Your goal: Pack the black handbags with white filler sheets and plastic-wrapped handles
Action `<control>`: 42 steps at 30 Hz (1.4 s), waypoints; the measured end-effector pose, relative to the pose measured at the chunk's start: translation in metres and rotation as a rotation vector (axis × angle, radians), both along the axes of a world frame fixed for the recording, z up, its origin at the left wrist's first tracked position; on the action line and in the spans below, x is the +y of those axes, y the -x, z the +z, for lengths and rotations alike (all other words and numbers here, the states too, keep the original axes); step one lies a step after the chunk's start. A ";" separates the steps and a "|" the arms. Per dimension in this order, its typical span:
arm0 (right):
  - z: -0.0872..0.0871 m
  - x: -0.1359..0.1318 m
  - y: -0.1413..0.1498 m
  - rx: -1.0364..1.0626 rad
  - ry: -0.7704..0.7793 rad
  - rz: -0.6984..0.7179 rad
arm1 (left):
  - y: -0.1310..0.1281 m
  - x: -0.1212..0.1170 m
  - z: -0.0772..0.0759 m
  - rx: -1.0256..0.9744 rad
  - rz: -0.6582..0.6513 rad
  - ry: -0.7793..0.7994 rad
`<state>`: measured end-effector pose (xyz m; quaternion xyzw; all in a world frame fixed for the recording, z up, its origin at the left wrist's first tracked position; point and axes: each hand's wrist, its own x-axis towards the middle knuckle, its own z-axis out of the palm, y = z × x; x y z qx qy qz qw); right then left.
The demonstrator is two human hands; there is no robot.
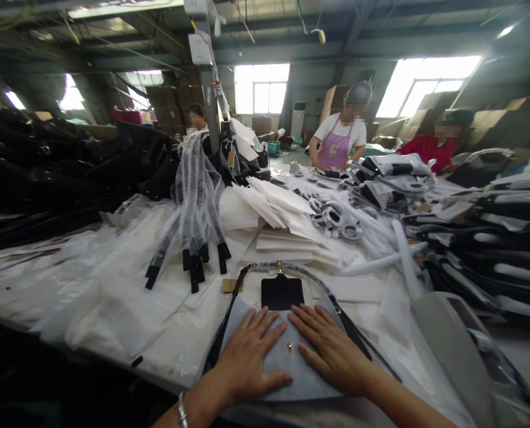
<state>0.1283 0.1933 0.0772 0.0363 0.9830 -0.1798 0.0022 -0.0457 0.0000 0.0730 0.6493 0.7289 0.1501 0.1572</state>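
In front of me on the table lies a black handbag [347,329] with a sheet of pale grey wrapping [287,386] over its body. My left hand [249,356] rests flat on the left part of this sheet, fingers spread. On the right part my right hand [327,345] also presses flat, fingers stretched out. Between the hands a small gold clasp [289,346] pokes through. Beyond the fingertips a black flap tab [283,293] lies flat, with a gold buckle [280,267] above it. The plastic-wrapped strap [309,270] arches behind.
Wrapped straps [198,196] hang at centre left, beside a stack of white sheets [287,208]. White rolls [349,230] and foam tubes [403,255] lie farther right. Black bags are piled at left [69,160] and right [497,249]. A person in a purple apron [336,145] works across the table.
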 end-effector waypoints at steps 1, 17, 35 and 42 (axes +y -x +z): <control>0.003 0.000 0.001 -0.011 0.032 -0.003 | 0.001 0.000 -0.001 -0.005 0.003 0.001; 0.019 0.048 0.140 0.187 0.415 -0.356 | 0.008 -0.003 -0.020 -0.008 -0.008 -0.121; 0.004 -0.020 0.014 0.154 0.356 -0.028 | -0.006 -0.001 -0.007 0.040 0.072 -0.217; 0.005 -0.021 0.017 0.115 0.428 -0.119 | -0.014 -0.013 -0.014 0.305 -0.128 -0.709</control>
